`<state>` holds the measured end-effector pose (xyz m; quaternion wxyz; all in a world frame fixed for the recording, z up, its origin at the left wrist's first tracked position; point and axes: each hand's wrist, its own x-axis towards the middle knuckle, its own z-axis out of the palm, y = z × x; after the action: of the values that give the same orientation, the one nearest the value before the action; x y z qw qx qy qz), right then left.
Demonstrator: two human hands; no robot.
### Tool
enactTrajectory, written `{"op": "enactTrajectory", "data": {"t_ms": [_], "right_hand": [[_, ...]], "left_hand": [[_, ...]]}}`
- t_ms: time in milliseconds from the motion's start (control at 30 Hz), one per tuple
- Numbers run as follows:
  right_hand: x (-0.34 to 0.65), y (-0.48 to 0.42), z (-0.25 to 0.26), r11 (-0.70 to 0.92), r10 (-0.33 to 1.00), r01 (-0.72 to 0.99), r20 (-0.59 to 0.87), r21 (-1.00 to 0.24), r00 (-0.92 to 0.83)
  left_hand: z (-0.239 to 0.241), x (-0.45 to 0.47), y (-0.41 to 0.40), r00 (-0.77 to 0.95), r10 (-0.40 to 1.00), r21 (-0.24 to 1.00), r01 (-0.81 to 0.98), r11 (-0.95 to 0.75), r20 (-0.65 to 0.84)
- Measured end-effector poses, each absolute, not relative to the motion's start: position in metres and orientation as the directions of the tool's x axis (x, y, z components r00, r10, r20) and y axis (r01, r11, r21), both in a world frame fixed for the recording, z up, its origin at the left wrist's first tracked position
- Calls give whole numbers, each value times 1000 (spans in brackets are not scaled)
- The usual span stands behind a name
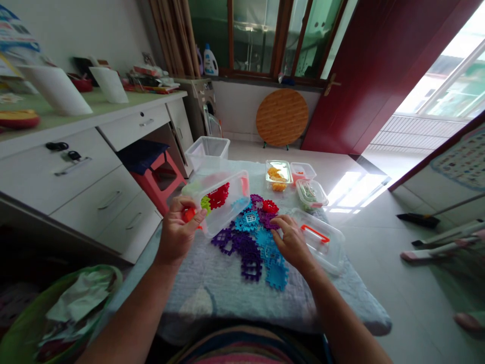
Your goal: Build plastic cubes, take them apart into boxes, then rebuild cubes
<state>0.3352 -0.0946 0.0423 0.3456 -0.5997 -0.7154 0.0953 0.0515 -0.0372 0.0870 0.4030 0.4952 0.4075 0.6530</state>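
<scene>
My left hand (182, 227) grips a clear plastic box (233, 194) by its near end, tilting it over the cloth-covered table. Red building pieces (219, 196) and a few lime-green ones (205, 204) show inside it. Below and right of the box lies a heap of interlocking plastic pieces: purple ones (250, 263), blue ones (277, 275) and a red one (270, 206). My right hand (290, 237) hovers at or touches the heap's right side, fingers bent and apart; I see nothing held in it. Right of that hand lies a clear lid (333, 253) with an orange handle (315, 233).
Small clear containers, one with orange pieces (278, 177), another with pale green contents (311, 194), stand at the table's far right. An uncovered clear bin (208, 151) stands at the far left corner. A pink stool (162, 177) and a green waste basket (113, 278) flank the left side.
</scene>
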Motion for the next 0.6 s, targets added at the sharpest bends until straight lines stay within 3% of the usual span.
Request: {"op": "enactTrajectory", "data": {"t_ms": [267,433,600], "right_hand": [[306,-94,23,337,908,824,389,-455,-156],[306,-96,21,334,911,837,377,-432,-169],[305,-96,24,331,911,847,374,-415,-173]], "left_hand": [[89,71,-59,-86,863,863,147,-483,498],[70,75,-63,46,813,753,351,-557,580],[58,80,-68,109,731,642,404,-652,674]]}}
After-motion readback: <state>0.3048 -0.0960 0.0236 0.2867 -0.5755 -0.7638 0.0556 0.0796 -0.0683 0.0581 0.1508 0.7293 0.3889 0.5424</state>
